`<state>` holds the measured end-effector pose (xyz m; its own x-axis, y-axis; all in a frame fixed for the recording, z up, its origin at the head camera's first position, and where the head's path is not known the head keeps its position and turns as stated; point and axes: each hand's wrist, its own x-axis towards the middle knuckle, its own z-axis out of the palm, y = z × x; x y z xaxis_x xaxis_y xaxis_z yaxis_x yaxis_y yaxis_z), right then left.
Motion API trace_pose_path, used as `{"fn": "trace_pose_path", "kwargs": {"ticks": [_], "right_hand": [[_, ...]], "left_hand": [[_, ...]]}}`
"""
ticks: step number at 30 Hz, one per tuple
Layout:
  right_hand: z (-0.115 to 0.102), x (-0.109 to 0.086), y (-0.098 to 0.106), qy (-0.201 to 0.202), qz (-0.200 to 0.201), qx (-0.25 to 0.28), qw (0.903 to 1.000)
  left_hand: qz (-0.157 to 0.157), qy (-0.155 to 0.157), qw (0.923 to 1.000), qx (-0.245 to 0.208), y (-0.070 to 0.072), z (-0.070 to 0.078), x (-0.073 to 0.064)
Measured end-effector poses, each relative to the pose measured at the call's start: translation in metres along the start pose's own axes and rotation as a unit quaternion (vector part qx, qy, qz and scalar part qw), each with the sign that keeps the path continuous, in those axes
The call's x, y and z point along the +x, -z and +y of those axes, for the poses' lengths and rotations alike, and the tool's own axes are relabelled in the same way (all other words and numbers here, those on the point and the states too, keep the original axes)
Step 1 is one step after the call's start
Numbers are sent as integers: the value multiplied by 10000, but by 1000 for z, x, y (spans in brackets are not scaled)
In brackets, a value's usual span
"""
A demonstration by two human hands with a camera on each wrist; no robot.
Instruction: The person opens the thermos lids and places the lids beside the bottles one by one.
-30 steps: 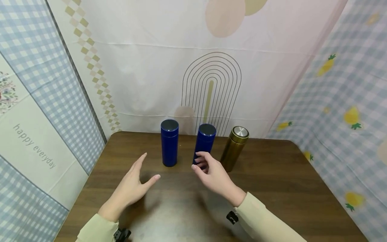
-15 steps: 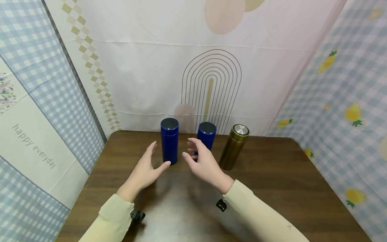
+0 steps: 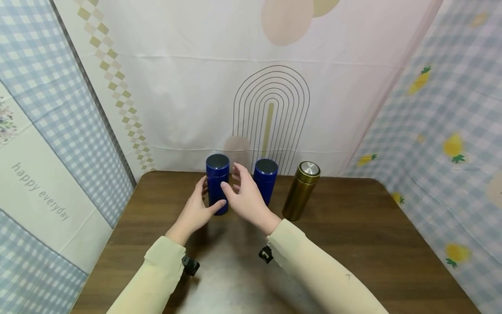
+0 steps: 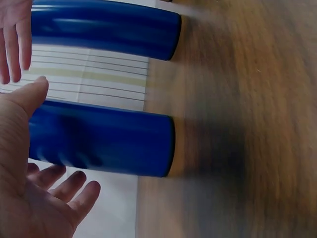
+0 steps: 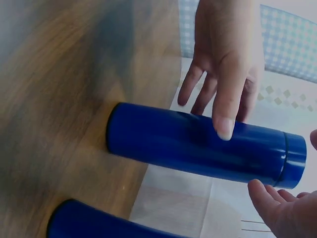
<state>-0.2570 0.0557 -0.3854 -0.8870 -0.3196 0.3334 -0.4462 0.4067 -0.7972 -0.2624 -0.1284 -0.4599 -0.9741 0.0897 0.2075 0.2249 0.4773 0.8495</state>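
A blue thermos bottle with a dark, flat top stands upright on the table, between my two hands. Around its left side curves my left hand, thumb in front and fingers behind; the left wrist view shows these fingers spread and apart from the bottle. My right hand is raised at the bottle's right side, thumb and fingers parted near the lid in the right wrist view. A second blue thermos bottle stands behind the right hand, its lower part partly hidden.
To the right stands a gold thermos bottle with a silver top. All the bottles are toward the back of the brown wooden table. Patterned cloths hang behind the table and at both sides.
My left hand has moved forward and right until it surrounds the left blue bottle. My right hand has moved left and forward, from the second blue bottle to the left one. The bottles stay standing.
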Motion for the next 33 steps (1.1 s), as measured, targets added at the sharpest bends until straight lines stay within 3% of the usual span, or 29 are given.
{"fn": "trace_pose_path", "kwargs": {"ticks": [5,8,12,16,22,33], "right_hand": [[1,11,-9,-63,190,172,9997],[2,15,-14,-85,317,217,9992],[3,15,-16,-111,360,187,9991],[3,12,-14,-104,341,125,9993],[1,1,-9,-101,362,-88,9993],[-4,-19,-2,379,458,-229,9980]], "left_hand": [[274,-224,9993,-84,-7,-2,9],[614,-357,9975,33,-12,-1,12],[1090,-441,9928,244,-18,-2,12],[1313,-468,9897,338,-23,-4,8],[1307,-650,9878,551,-25,2,-4],[917,-861,9862,1081,-19,15,-30]]}}
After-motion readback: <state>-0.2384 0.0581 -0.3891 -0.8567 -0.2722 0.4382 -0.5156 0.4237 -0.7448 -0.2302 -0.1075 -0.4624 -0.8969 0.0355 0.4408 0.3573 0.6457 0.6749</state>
